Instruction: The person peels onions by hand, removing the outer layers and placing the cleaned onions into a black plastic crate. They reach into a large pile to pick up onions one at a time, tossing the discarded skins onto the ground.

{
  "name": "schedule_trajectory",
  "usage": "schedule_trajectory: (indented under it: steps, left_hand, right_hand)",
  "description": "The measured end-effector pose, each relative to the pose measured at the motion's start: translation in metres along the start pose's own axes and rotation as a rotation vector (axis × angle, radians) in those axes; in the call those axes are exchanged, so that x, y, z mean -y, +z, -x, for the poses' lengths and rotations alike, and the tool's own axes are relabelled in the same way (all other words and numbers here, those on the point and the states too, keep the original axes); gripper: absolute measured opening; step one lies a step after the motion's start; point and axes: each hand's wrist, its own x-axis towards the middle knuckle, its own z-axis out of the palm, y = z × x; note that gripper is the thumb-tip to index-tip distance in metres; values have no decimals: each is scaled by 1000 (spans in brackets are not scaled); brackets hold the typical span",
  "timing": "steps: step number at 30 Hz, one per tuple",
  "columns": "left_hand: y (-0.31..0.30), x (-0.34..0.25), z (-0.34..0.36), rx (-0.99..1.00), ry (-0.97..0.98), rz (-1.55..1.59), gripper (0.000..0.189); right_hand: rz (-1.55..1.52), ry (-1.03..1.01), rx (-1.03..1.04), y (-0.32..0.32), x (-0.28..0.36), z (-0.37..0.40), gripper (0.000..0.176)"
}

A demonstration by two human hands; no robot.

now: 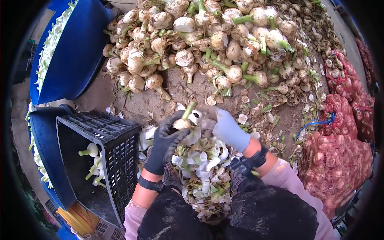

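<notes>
My left hand (163, 140), in a black glove, is closed around a garlic bulb (182, 124) whose short green stem points up and away from me. My right hand (226, 127), in a pale blue glove with dirty fingertips, is right beside the bulb. Its fingers are bent together near a white scrap of skin; what they pinch is hard to make out. Below both hands, between my knees, lies a heap of peeled garlic skins (208, 164). Beyond them spreads a large pile of unpeeled garlic bulbs (184, 58) with cut stems.
On the left, a black plastic crate (120, 130) lies tipped, with several clean white bulbs (96, 164) inside. Blue tubs (74, 52) holding peeled bulbs stand behind and beside it. Red mesh sacks (336, 168) full of bulbs are at the right. Stem and skin scraps litter the ground.
</notes>
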Motion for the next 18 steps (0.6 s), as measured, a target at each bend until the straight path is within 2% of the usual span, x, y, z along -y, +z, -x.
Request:
schedule_trajectory:
  steps: [1, 2, 4, 5, 7, 12, 14, 15, 16, 18]
  left_hand:
    - [7, -3, 1, 70, 61, -31, 52]
    - [11, 7, 3, 108, 141, -24, 52]
    - [9, 18, 1, 83, 72, -179, 51]
    - [10, 20, 2, 79, 69, -178, 51]
    - [14, 22, 3, 51, 43, 37, 52]
    - [10, 16, 3, 42, 54, 9, 54]
    - [8, 17, 2, 57, 90, 165, 52]
    - [9, 15, 2, 29, 102, 170, 51]
    - [10, 12, 2, 30, 100, 172, 51]
    - [12, 8, 1, 29, 111, -84, 49]
  right_hand:
    - [47, 102, 120, -5, 13, 3, 30]
    - [39, 103, 115, -7, 14, 1, 30]
    - [255, 219, 81, -9, 11, 0, 23]
    - [320, 188, 47, -8, 6, 1, 23]
    - [276, 207, 23, -4, 4, 3, 23]
    - [172, 231, 10, 1, 4, 8, 22]
    - [-8, 182, 129, -6, -1, 9, 20]
    - [1, 166, 172, -8, 5, 11, 19]
    - [1, 168, 170, -8, -1, 9, 19]
    - [171, -91, 18, -4, -12, 6, 20]
